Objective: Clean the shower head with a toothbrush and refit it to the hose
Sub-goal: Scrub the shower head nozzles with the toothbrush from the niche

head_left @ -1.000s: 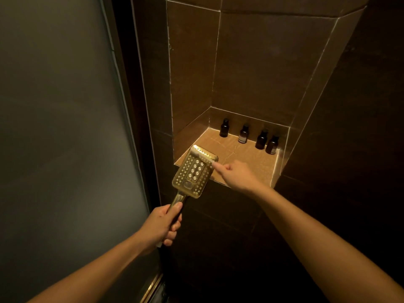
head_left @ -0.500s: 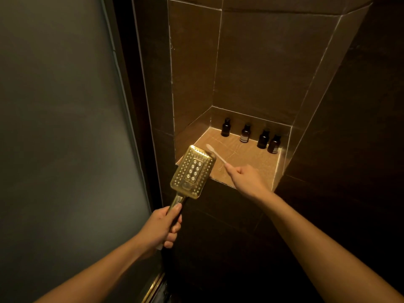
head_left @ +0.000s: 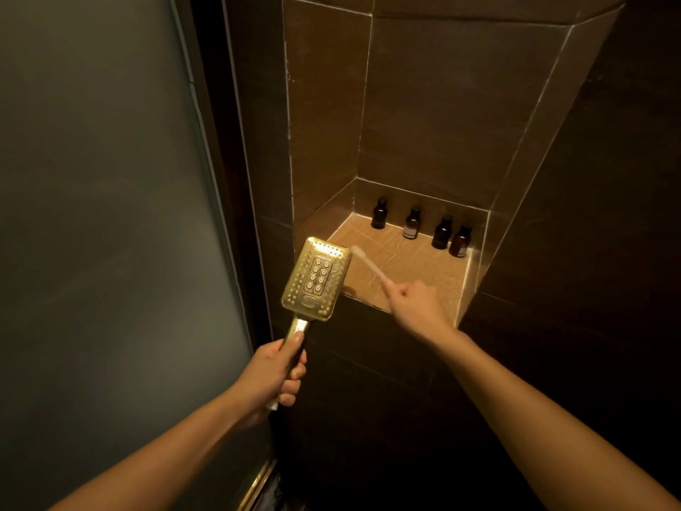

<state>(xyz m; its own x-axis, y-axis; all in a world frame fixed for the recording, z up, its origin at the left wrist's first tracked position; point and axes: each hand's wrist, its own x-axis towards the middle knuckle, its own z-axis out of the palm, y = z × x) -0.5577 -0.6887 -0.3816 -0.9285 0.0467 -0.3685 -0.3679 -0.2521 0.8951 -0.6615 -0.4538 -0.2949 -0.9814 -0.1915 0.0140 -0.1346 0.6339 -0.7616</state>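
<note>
The gold shower head [head_left: 316,278], upright just left of centre with its nozzles facing the camera, looks rigid, fairly weighty and glossy enough to be slippery. The slim handle at its 6 o'clock is the sensible hold, and the left hand [head_left: 272,370] is wrapped round it there. The light toothbrush [head_left: 368,265], pinched at its tail by the right hand [head_left: 416,307], has its bristles by the head's 1 o'clock corner, contact unclear; beyond, at 2 o'clock, small bottles [head_left: 412,225] line the niche shelf [head_left: 423,267].
</note>
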